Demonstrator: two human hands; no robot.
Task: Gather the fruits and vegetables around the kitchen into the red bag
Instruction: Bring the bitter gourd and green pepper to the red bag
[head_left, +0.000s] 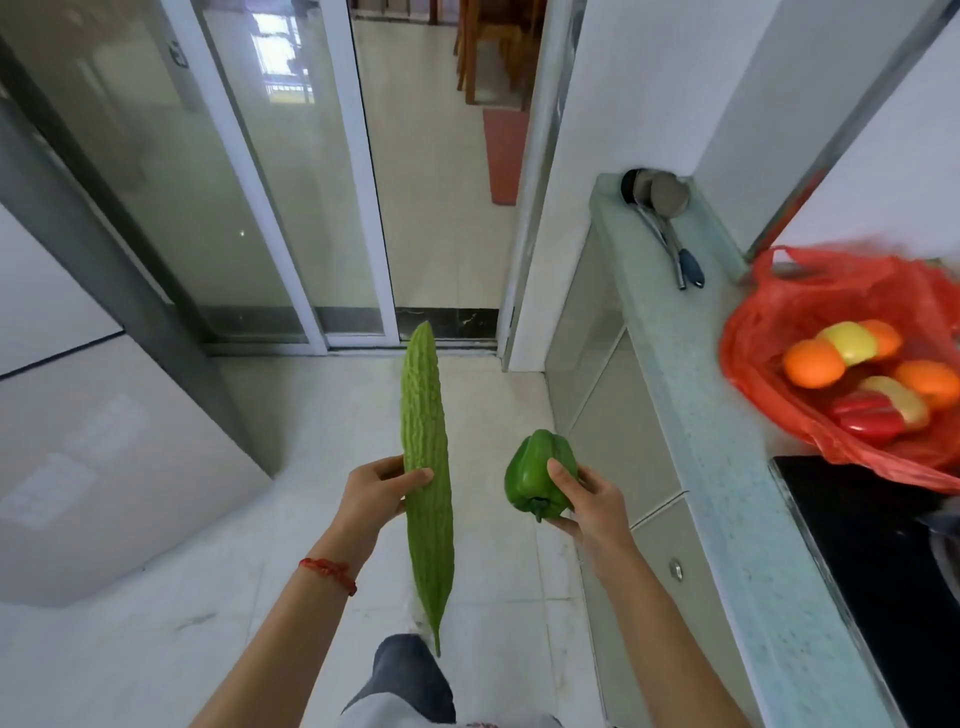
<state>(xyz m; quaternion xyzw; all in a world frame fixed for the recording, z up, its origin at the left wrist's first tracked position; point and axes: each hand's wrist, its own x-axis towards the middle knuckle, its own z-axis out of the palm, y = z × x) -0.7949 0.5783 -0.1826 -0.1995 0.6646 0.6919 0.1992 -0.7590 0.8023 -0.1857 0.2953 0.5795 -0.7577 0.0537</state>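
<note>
My left hand (376, 493) grips a long, bumpy green bitter gourd (426, 447) near its middle; it stands upright over the floor. A green bell pepper (537, 475) is held in my right hand (589, 501), stem end down. The red bag (769, 332) lies open on the counter at the right, well above and right of both hands. Inside it I see oranges (813, 364), a yellow pepper (852, 340) and a red pepper (867, 418).
The pale counter (691, 395) runs along the right side, with ladles (670, 228) at its far end and a black cooktop (872, 545) nearer to me. Sliding glass doors (218, 171) stand ahead. A grey fridge (93, 457) is at the left. White tiled floor (291, 415) lies below.
</note>
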